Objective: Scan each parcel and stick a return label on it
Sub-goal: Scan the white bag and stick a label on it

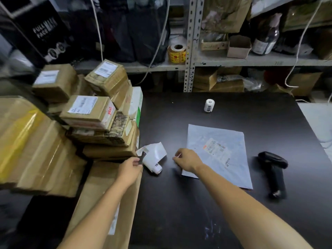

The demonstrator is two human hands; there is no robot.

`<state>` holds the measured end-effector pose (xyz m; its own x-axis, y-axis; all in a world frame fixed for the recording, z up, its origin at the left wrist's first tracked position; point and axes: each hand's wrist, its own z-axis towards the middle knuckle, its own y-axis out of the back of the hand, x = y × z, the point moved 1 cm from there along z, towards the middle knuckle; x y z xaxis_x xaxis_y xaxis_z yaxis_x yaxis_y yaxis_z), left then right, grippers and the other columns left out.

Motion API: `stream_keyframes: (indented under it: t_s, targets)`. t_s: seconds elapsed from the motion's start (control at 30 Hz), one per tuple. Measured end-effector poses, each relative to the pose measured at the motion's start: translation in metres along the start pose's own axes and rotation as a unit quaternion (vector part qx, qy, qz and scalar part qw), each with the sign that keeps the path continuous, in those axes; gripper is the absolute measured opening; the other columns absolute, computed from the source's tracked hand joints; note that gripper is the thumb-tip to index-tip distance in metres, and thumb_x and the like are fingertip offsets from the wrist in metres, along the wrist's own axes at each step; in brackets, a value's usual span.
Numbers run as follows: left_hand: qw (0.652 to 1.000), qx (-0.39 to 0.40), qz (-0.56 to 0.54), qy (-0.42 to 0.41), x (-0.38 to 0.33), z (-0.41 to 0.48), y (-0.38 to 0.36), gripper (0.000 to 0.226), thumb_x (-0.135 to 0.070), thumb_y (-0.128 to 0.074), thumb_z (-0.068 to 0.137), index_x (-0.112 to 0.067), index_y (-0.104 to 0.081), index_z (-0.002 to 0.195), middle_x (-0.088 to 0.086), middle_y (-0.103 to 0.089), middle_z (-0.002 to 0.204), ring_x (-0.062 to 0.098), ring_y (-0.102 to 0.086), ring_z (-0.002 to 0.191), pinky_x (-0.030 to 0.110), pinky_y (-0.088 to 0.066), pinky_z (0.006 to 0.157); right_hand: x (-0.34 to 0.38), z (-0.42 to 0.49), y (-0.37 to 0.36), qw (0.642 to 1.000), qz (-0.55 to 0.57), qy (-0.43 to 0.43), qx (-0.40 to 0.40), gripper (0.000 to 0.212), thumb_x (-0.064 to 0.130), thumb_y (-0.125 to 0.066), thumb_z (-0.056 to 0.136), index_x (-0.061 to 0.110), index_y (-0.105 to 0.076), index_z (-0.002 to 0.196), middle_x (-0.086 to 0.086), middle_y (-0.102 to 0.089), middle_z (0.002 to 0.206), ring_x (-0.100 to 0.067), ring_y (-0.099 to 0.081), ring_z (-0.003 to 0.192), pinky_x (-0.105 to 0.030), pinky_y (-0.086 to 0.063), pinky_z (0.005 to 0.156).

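While my left grip [130, 170] pinched the label roll [154, 159] beside the mailer [215, 153], my right grip [188, 159] pinched a peeled label [177, 155], seemingly ready for sticking.

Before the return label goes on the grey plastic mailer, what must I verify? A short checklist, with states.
1. Grey plastic mailer lies flat on the black table: ok.
2. Its printed shipping label faces up: ok.
3. Left hand pinches the backing strip of the white label roll: ok.
4. Right hand holds a peeled label: cannot tell.
5. Black handheld scanner lies clear of the mailer: ok.
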<state>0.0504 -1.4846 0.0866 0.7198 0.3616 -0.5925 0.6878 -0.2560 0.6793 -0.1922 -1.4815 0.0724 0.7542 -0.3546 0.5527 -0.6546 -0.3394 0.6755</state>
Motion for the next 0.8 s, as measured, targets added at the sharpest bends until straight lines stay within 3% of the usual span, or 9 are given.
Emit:
stream_keyframes:
  t_s: [0.07,0.2,0.3,0.4,0.53,0.63,0.8]
  targets:
    - [1.0,0.026,0.004,-0.004,0.01,0.005,-0.005,0.039,-0.013,-0.064,0.09,-0.008,-0.059,0.128,0.01,-0.066,0.121,0.022,-0.062,0.111,0.03,-0.046,0.095,0.016,0.007,-0.017,1.0,0.005,-0.004,0.027,0.032,0.046,-0.057,0.09,0.018,-0.067,0.101,-0.002,-0.069,0.1,-0.023,-0.063,0.097,-0.03,-0.046,0.077]
    - [0.999,0.052,-0.002,-0.013,0.016,0.017,-0.017,0.045,-0.013,-0.066,0.088,-0.008,-0.056,0.132,0.007,-0.063,0.128,0.021,-0.058,0.119,0.03,-0.043,0.102,0.039,0.018,-0.035,0.998,-0.002,-0.016,0.062,0.047,0.055,-0.055,0.09,0.012,-0.062,0.072,-0.004,-0.062,0.071,-0.027,-0.059,0.076,-0.033,-0.045,0.064]
    - [0.998,0.043,-0.029,-0.027,0.013,0.023,-0.022,0.034,-0.008,-0.066,0.087,-0.01,-0.062,0.121,0.004,-0.068,0.117,0.017,-0.063,0.106,0.024,-0.045,0.091,0.045,0.027,-0.037,0.995,0.079,-0.034,0.053,0.03,0.036,-0.064,0.091,0.009,-0.063,0.079,-0.011,-0.071,0.086,-0.028,-0.064,0.08,-0.036,-0.053,0.079]
    - [0.999,0.024,-0.024,-0.042,0.006,0.026,-0.024,0.025,-0.016,-0.069,0.085,-0.019,-0.066,0.109,-0.007,-0.066,0.104,0.011,-0.061,0.095,0.02,-0.042,0.082,0.046,0.031,-0.03,0.972,0.227,-0.059,0.032,0.021,0.015,-0.065,0.09,0.012,-0.055,0.072,-0.009,-0.06,0.069,-0.023,-0.055,0.061,-0.04,-0.055,0.069]
    - [0.995,0.047,-0.074,-0.053,-0.011,0.031,-0.034,0.021,-0.017,-0.076,0.078,-0.03,-0.06,0.084,-0.013,-0.066,0.089,0.008,-0.06,0.081,0.022,-0.043,0.07,0.048,0.035,-0.004,0.951,0.304,-0.06,0.002,0.022,0.006,-0.058,0.093,0.01,-0.053,0.072,-0.009,-0.061,0.068,-0.015,-0.058,0.055,-0.023,-0.05,0.054]
    - [0.983,0.101,-0.137,-0.063,-0.023,0.034,-0.042,0.029,-0.009,-0.079,0.076,-0.029,-0.06,0.084,-0.008,-0.068,0.086,0.014,-0.064,0.082,0.026,-0.05,0.077,0.044,0.039,0.018,0.949,0.309,-0.059,-0.036,0.028,0.005,-0.057,0.095,0.009,-0.051,0.068,-0.007,-0.057,0.064,-0.013,-0.054,0.052,-0.018,-0.047,0.049]
    - [0.98,0.132,-0.135,-0.067,-0.033,0.046,-0.049,0.012,-0.014,-0.074,0.084,-0.019,-0.067,0.093,0.003,-0.073,0.095,0.023,-0.069,0.092,0.039,-0.054,0.091,0.031,0.048,0.042,0.937,0.332,-0.067,-0.087,0.031,0.007,-0.059,0.095,0.011,-0.049,0.066,-0.013,-0.057,0.072,-0.017,-0.055,0.055,-0.023,-0.048,0.051]
